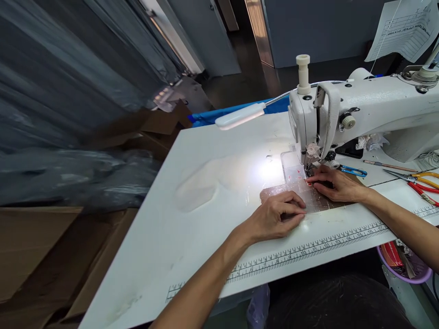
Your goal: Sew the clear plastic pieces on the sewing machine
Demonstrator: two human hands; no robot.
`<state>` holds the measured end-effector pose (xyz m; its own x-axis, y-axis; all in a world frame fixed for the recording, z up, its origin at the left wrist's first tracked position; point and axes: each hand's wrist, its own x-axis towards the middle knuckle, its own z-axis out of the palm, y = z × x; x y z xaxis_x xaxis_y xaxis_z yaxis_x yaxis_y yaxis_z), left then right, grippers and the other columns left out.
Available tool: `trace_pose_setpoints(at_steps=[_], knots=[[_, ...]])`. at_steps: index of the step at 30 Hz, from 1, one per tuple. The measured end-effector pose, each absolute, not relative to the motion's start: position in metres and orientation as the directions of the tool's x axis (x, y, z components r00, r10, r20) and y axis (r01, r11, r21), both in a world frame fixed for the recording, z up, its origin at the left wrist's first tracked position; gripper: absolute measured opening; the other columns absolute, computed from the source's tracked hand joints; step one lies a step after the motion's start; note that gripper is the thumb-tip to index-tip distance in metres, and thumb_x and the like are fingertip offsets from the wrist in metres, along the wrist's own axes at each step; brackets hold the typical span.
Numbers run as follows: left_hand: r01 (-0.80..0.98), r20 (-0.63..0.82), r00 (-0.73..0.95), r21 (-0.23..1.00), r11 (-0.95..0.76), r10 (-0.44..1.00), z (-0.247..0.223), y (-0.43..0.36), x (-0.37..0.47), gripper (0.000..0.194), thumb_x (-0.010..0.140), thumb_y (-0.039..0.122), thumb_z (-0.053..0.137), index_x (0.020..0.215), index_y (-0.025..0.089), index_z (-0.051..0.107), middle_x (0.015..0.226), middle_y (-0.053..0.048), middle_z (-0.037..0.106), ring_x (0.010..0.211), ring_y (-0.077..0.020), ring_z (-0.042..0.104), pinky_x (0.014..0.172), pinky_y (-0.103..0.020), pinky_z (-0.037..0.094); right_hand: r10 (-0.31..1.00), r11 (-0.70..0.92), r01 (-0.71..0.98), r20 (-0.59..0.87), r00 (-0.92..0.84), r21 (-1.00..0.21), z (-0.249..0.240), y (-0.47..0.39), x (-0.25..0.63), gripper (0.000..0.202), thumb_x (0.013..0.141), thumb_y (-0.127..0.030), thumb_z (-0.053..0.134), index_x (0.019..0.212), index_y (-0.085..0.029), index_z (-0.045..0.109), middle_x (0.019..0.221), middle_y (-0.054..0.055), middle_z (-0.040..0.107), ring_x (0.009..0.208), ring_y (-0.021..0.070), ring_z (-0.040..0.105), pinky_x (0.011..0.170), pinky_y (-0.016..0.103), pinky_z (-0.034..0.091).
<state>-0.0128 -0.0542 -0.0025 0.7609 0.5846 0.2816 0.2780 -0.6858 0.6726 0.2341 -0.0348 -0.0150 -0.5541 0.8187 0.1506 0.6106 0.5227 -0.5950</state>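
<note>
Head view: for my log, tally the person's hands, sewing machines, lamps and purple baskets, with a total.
Hands: 2 (left hand, right hand)
Sewing machine: 1
Lamp: 1
Purple basket: 1
Total: 5

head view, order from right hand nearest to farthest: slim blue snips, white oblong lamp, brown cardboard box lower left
1. Blue snips, just beyond the right hand
2. White lamp, up and left
3. Cardboard box, far lower left

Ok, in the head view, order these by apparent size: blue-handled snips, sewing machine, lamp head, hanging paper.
1. Sewing machine, partly out of frame
2. Hanging paper, also cut off
3. Lamp head
4. Blue-handled snips
</note>
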Motion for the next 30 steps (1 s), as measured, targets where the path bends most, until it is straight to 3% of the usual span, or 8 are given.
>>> trace_pose_setpoints(at_steps=[2, 5, 8, 11, 14, 18, 23, 30], knots=[[0.286, 0.346, 0.730, 0.629, -0.723, 0.590, 0.000, -0.054, -0.013, 0.018, 0.085, 0.020, 0.056, 0.079, 0.020, 0.073, 0.090, -0.006, 0.072, 0.072, -0.0133, 0.064, 0.061, -0.029, 0.054, 0.824, 0.520, 0.617, 0.155, -0.546, -0.590, -0.015, -0.035, 0.234, 0.033, 0.096, -0.031, 0.047, 0.120, -0.022, 0.067, 0.105, 0.009, 0.063, 0.091, 0.0202, 0.060, 0.083, 0.038, 0.051], [0.313, 0.476, 0.703, 0.460, -0.831, 0.528, 0.001, -0.054, -0.013, 0.016, 0.080, 0.016, 0.055, 0.070, 0.019, 0.067, 0.092, -0.007, 0.073, 0.075, -0.0169, 0.065, 0.066, -0.036, 0.055, 0.781, 0.584, 0.584, 0.197, -0.592, -0.563, -0.015, -0.036, 0.235, 0.035, 0.098, -0.033, 0.044, 0.124, -0.023, 0.066, 0.105, 0.009, 0.063, 0.091, 0.0199, 0.059, 0.083, 0.038, 0.051], [0.315, 0.442, 0.777, 0.345, -0.884, 0.449, 0.000, -0.052, -0.014, 0.015, 0.077, 0.013, 0.053, 0.067, 0.020, 0.063, 0.091, -0.007, 0.075, 0.074, -0.0182, 0.065, 0.066, -0.038, 0.054, 0.687, 0.705, 0.543, 0.246, -0.684, -0.456, -0.014, -0.037, 0.234, 0.034, 0.097, -0.031, 0.044, 0.123, -0.025, 0.067, 0.108, 0.009, 0.061, 0.098, 0.0211, 0.057, 0.086, 0.039, 0.051], [0.307, 0.374, 0.814, 0.373, -0.876, 0.444, -0.004, -0.052, -0.014, 0.017, 0.078, 0.013, 0.051, 0.073, 0.020, 0.065, 0.089, -0.007, 0.074, 0.074, -0.0175, 0.066, 0.068, -0.037, 0.056, 0.668, 0.734, 0.561, 0.261, -0.697, -0.383, -0.014, -0.039, 0.233, 0.034, 0.097, -0.030, 0.045, 0.121, -0.024, 0.068, 0.107, 0.011, 0.060, 0.099, 0.0225, 0.056, 0.087, 0.041, 0.051], [0.284, 0.406, 0.811, 0.358, -0.889, 0.422, -0.007, -0.051, -0.013, 0.017, 0.084, 0.016, 0.053, 0.085, 0.019, 0.069, 0.091, -0.007, 0.074, 0.077, -0.0180, 0.068, 0.070, -0.037, 0.058, 0.707, 0.696, 0.588, 0.251, -0.661, -0.412, -0.014, -0.041, 0.233, 0.035, 0.097, -0.029, 0.046, 0.125, -0.023, 0.065, 0.109, 0.010, 0.061, 0.097, 0.0207, 0.057, 0.084, 0.038, 0.053], [0.244, 0.473, 0.802, 0.298, -0.923, 0.365, -0.009, -0.050, -0.013, 0.016, 0.088, 0.015, 0.054, 0.087, 0.019, 0.070, 0.091, -0.008, 0.075, 0.077, -0.0176, 0.069, 0.069, -0.036, 0.059, 0.724, 0.678, 0.604, 0.236, -0.648, -0.420, -0.012, -0.043, 0.234, 0.035, 0.096, -0.028, 0.047, 0.126, -0.025, 0.065, 0.112, 0.009, 0.061, 0.097, 0.0200, 0.058, 0.083, 0.037, 0.053], [0.213, 0.495, 0.789, 0.337, -0.917, 0.365, -0.012, -0.050, -0.012, 0.018, 0.088, 0.015, 0.054, 0.095, 0.020, 0.070, 0.098, -0.008, 0.075, 0.082, -0.0185, 0.070, 0.071, -0.038, 0.060, 0.727, 0.674, 0.606, 0.238, -0.644, -0.422, -0.016, -0.041, 0.234, 0.034, 0.096, -0.027, 0.047, 0.124, -0.024, 0.065, 0.114, 0.010, 0.061, 0.102, 0.0213, 0.058, 0.086, 0.039, 0.054], [0.246, 0.468, 0.811, 0.272, -0.930, 0.351, -0.010, -0.052, -0.008, 0.016, 0.090, 0.016, 0.055, 0.087, 0.019, 0.070, 0.091, -0.007, 0.075, 0.078, -0.0175, 0.069, 0.068, -0.035, 0.059, 0.710, 0.691, 0.575, 0.262, -0.653, -0.438, -0.020, -0.042, 0.233, 0.034, 0.096, -0.026, 0.047, 0.124, -0.021, 0.065, 0.114, 0.012, 0.061, 0.106, 0.0234, 0.055, 0.091, 0.043, 0.052]])
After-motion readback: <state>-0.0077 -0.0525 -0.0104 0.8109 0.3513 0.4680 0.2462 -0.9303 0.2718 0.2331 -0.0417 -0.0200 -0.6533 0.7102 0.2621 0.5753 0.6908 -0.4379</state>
